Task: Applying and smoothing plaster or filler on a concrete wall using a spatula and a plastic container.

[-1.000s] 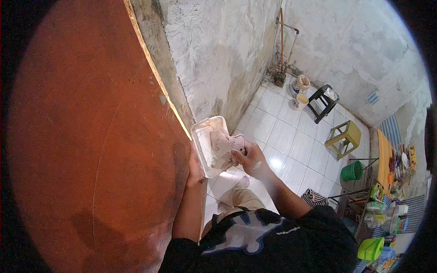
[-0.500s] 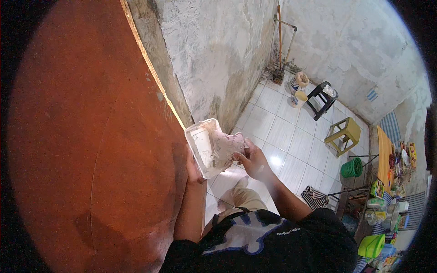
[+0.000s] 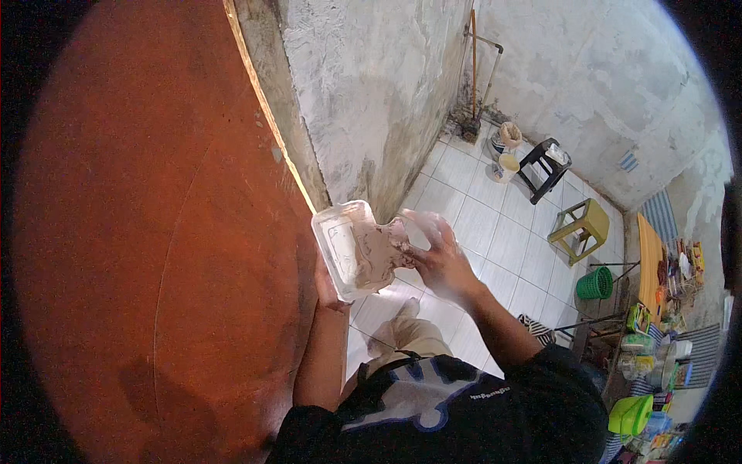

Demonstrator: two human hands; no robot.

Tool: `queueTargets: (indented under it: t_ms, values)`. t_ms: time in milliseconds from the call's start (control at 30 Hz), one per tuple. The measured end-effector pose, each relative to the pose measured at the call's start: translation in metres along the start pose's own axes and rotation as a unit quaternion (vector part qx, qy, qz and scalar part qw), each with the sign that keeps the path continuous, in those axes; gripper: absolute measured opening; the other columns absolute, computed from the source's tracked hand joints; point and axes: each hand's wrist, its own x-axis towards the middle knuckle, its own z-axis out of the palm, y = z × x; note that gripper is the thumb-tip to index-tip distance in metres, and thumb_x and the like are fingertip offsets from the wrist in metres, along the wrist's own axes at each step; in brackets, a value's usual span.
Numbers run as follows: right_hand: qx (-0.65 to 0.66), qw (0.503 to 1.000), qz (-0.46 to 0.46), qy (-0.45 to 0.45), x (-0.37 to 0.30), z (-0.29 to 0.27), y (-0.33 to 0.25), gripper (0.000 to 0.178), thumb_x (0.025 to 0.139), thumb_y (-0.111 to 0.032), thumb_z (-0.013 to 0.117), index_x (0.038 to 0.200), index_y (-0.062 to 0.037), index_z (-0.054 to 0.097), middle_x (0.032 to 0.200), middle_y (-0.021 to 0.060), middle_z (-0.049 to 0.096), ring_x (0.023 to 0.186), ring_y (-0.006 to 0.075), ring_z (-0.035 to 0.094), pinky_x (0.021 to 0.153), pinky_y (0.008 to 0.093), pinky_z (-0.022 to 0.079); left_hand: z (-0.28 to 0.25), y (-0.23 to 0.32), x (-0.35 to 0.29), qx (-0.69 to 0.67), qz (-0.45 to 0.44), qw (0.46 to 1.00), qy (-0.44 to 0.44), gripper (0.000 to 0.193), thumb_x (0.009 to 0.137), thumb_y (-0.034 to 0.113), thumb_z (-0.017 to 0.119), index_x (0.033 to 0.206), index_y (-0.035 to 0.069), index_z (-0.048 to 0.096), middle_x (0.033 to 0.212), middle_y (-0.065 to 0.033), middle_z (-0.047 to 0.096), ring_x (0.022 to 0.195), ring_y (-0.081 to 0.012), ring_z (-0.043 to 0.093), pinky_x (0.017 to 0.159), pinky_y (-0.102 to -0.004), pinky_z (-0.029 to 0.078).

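My left hand (image 3: 328, 288) is closed around the near left side of a white rectangular plastic tub (image 3: 319, 236), its palm partly hidden under it. Smeared white putty (image 3: 342, 251) lines the inside of the tub. A flat putty scraper (image 3: 379, 251), coated in pinkish-grey paste, lies across the tub's right rim. Its right edge is pinched by my right hand (image 3: 448, 267), whose upper fingers are blurred by motion and partly raised. Beside the tub rises a patchy plastered wall (image 3: 371, 100).
A large reddish-brown panel (image 3: 170, 216) with a pale wooden edge fills the left. On the tiled floor (image 3: 468, 228) stand small buckets (image 3: 508, 166), a black stool (image 3: 547, 170), an olive stool (image 3: 581, 230) and a green basket (image 3: 595, 284). A cluttered table (image 3: 649, 267) borders the right.
My right hand has shifted slightly right and its fingers have lifted and spread over the scraper's edge. The tub stays nearly in place; the view has turned a little.
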Motion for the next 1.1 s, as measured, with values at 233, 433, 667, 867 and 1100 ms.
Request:
queueTargets:
  t_ms: [233, 433, 667, 867, 1100]
  values:
    - [-0.131, 0.969, -0.209, 0.022, 0.018, 0.012, 0.006, 0.028, 0.077, -0.014, 0.067, 0.103, -0.0203, 0.074, 0.141, 0.0018, 0.051, 0.134, 0.0264, 0.041, 0.104, 0.0468, 0.039, -0.014, 0.007, -0.003, -0.006, -0.037, 0.998, 0.041, 0.056, 0.102, 0.045, 0.035, 0.141, 0.005, 0.044, 0.135, -0.0136, 0.055, 0.119, -0.0289, 0.056, 0.101, -0.0448, 0.047]
    - [-0.044, 0.980, -0.192, 0.002, 0.020, 0.038, 0.018, 0.033, 0.079, -0.013, 0.064, 0.112, -0.0178, 0.069, 0.125, 0.0029, 0.063, 0.120, 0.0258, 0.053, 0.106, 0.0461, 0.038, -0.037, 0.016, -0.006, 0.007, -0.086, 0.995, 0.050, 0.057, 0.103, 0.046, 0.034, 0.141, 0.005, 0.043, 0.135, -0.0145, 0.054, 0.119, -0.0288, 0.056, 0.102, -0.0438, 0.045]
    - [0.271, 0.955, 0.120, -0.007, 0.020, 0.037, 0.015, 0.017, 0.089, -0.013, 0.067, 0.103, -0.0042, 0.072, 0.108, 0.0174, 0.069, 0.101, 0.0301, 0.067, 0.086, 0.0363, 0.052, -0.031, 0.014, -0.009, 0.021, -0.044, 0.997, 0.058, 0.057, 0.103, 0.046, 0.033, 0.141, 0.006, 0.043, 0.134, -0.0140, 0.055, 0.118, -0.0287, 0.056, 0.101, -0.0428, 0.046]
    - [0.504, 0.846, 0.174, -0.031, 0.012, 0.053, 0.034, 0.026, 0.086, -0.011, 0.071, 0.107, 0.0029, 0.063, 0.101, 0.0138, 0.069, 0.095, 0.0188, 0.066, 0.088, 0.0335, 0.052, -0.038, 0.004, -0.003, -0.003, -0.014, 0.999, 0.048, 0.057, 0.103, 0.046, 0.033, 0.142, 0.006, 0.041, 0.137, -0.0134, 0.052, 0.121, -0.0287, 0.054, 0.102, -0.0433, 0.045]
    - [0.642, 0.739, 0.202, -0.024, 0.005, 0.087, 0.065, 0.039, 0.083, -0.008, 0.071, 0.115, -0.0024, 0.051, 0.101, 0.0061, 0.061, 0.095, 0.0166, 0.061, 0.085, 0.0326, 0.050, -0.042, 0.001, -0.028, 0.018, -0.058, 0.987, 0.147, 0.059, 0.101, 0.049, 0.038, 0.142, 0.008, 0.042, 0.140, -0.0124, 0.050, 0.126, -0.0286, 0.050, 0.105, -0.0437, 0.043]
